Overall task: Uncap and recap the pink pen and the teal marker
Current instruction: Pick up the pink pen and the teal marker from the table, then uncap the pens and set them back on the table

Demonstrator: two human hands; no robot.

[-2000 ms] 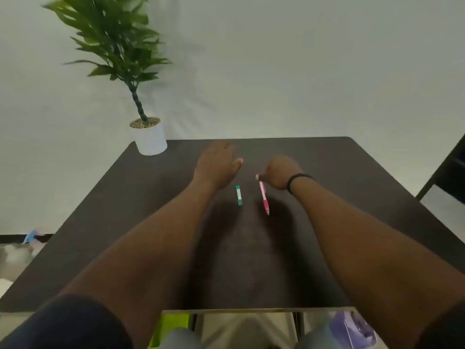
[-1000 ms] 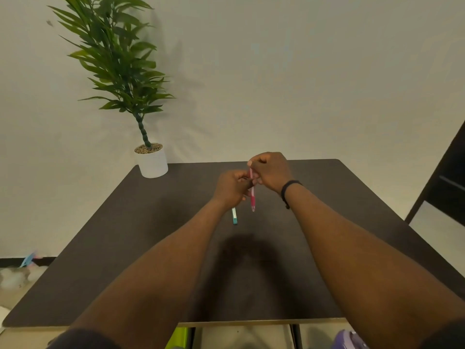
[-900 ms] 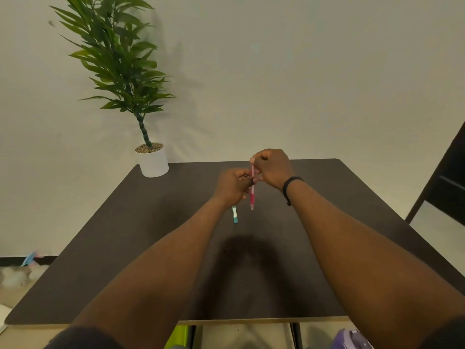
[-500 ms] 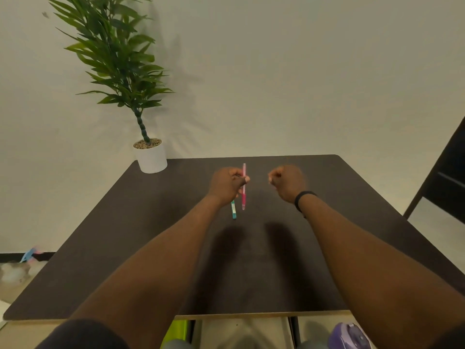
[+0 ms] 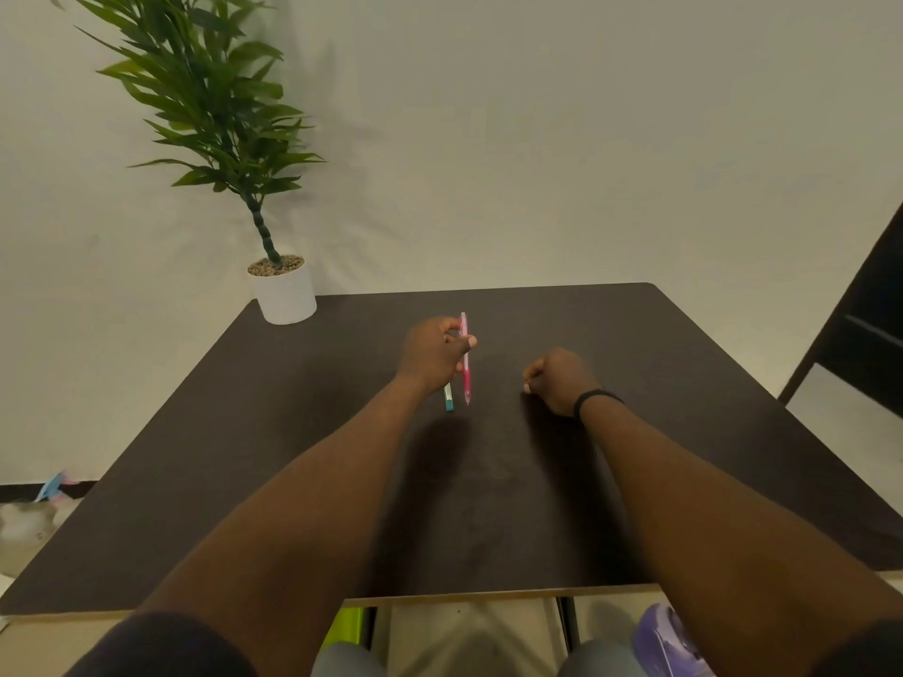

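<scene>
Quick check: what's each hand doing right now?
Left hand: closed on the pink pen.
Right hand: closed in a fist; what it holds cannot be told.

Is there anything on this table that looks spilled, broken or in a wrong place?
Nothing stands out. The dark table shows no spill or damage. The left hand holds the pink pen upright; the teal marker shows just below that hand. The right hand is a closed fist. The potted plant stands upright at the far left corner.
</scene>
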